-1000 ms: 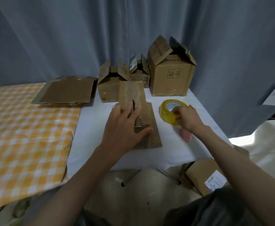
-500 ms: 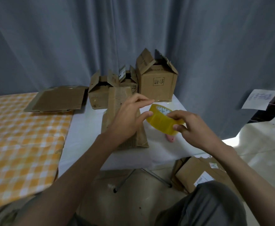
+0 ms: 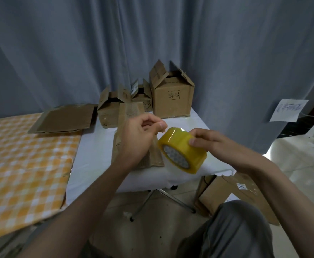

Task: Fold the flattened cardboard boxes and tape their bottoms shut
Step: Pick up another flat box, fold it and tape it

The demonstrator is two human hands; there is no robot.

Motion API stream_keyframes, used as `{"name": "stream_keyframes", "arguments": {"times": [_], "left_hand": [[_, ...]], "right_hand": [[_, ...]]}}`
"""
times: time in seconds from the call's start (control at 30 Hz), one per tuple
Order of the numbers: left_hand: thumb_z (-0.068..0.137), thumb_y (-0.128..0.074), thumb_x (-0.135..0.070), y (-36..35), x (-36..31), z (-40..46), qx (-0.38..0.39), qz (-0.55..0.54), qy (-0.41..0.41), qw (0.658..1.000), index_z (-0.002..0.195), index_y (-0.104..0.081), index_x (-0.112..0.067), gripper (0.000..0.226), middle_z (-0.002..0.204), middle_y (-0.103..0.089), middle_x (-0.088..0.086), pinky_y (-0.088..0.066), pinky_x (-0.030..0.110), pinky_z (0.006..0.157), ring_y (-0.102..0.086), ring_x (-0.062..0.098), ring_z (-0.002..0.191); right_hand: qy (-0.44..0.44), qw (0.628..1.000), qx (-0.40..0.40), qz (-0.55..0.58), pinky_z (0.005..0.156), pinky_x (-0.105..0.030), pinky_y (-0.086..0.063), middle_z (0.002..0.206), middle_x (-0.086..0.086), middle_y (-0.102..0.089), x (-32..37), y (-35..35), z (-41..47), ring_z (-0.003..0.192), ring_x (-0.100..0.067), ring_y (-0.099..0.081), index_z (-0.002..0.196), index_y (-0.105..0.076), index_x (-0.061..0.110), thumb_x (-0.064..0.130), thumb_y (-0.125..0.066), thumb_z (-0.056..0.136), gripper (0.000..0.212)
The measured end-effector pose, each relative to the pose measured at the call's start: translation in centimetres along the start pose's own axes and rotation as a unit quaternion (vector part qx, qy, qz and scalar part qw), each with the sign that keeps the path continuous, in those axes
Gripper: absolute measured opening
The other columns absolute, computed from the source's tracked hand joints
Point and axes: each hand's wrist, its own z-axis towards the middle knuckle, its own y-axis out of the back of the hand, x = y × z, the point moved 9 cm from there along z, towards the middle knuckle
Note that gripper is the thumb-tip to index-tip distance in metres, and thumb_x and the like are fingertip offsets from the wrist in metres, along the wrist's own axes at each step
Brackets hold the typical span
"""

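Head view is showing both hands raised above the white table (image 3: 96,146), working on the tape roll (image 3: 182,151). The right hand (image 3: 214,144) is gripping the roll from its far side, fingers curled over the rim and thumb on the yellow band, with the core tilted toward the camera. The left hand (image 3: 139,135) is curling in just beside the roll, thumb and forefinger pinched together at the roll's upper edge; whether they are already holding the loose end of the tape is too fine to tell. Under the left hand, the flattened box (image 3: 134,112) is lying on the table, not yet opened out. Behind it three folded boxes (image 3: 173,97) are standing with their top flaps up, and a stack of flats (image 3: 65,118) is lying at the edge of the checked cloth (image 3: 22,164).

By my reading, the step in hand is finding and freeing the tape's end. The next move is calling for a clean peel of a short length, then both hands going back to the flattened box, since its bottom flaps need folding before any tape can go on.
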Motion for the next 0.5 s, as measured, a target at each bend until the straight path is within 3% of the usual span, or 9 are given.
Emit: {"name": "stream_keyframes", "arguments": {"times": [0.07, 0.13, 0.27, 0.4, 0.5], "left_hand": [[0.093, -0.064, -0.007, 0.4, 0.6, 0.1, 0.031, -0.028, 0.064, 0.997, 0.09, -0.071, -0.009, 0.008, 0.082, -0.075, 0.003, -0.059, 0.025, 0.075, -0.072, 0.014, 0.079], [0.095, -0.061, -0.007, 0.7, 1.2, -0.1, 0.071, -0.066, 0.13, 0.987, 0.093, -0.068, -0.004, 0.007, 0.081, -0.075, 0.008, -0.058, 0.022, 0.069, -0.071, 0.015, 0.074], [0.09, -0.067, -0.008, 2.4, 2.0, -0.2, 0.088, -0.102, 0.203, 0.97, 0.094, -0.071, -0.002, 0.008, 0.082, -0.075, 0.012, -0.059, 0.02, 0.066, -0.07, 0.014, 0.07], [0.083, -0.074, -0.013, 5.0, 3.3, -0.3, 0.076, -0.092, 0.252, 0.96, 0.093, -0.074, -0.003, 0.014, 0.082, -0.075, 0.013, -0.06, 0.021, 0.068, -0.07, 0.015, 0.07], [0.08, -0.076, -0.018, 6.1, 4.9, -1.2, 0.08, -0.068, 0.278, 0.955, 0.095, -0.073, -0.003, 0.021, 0.078, -0.074, 0.01, -0.057, 0.018, 0.064, -0.068, 0.009, 0.065]], "right_hand": [[-0.025, 0.998, 0.004, 0.054, 0.08, -0.015, -0.042, 0.097, 0.018, -0.06, -0.7, 0.1, 0.0, 0.094, -0.002, -0.057, 0.098, -0.061, 0.032, 0.043, -0.048, 0.1, 0.018], [-0.042, 0.995, 0.001, 0.091, 0.079, -0.011, -0.038, 0.101, 0.026, -0.056, -1.3, -0.2, 0.2, 0.091, 0.007, -0.053, 0.1, -0.059, 0.039, 0.05, -0.049, 0.095, 0.016], [-0.039, 0.986, 0.014, 0.164, 0.106, -0.031, -0.038, 0.126, 0.011, -0.065, -1.4, -1.7, 0.8, 0.118, -0.011, -0.058, 0.124, -0.064, 0.03, 0.068, -0.058, 0.083, 0.057], [-0.011, 0.969, -0.028, 0.244, 0.086, -0.036, -0.055, 0.095, -0.009, -0.069, -0.8, -1.3, 1.5, 0.088, -0.022, -0.066, 0.096, -0.068, 0.014, 0.047, -0.066, 0.082, 0.036], [0.005, 0.984, -0.015, 0.179, 0.095, -0.043, -0.054, 0.111, -0.008, -0.071, 0.1, -1.8, 2.1, 0.1, -0.024, -0.068, 0.11, -0.072, 0.013, 0.05, -0.065, 0.086, 0.045]]}}
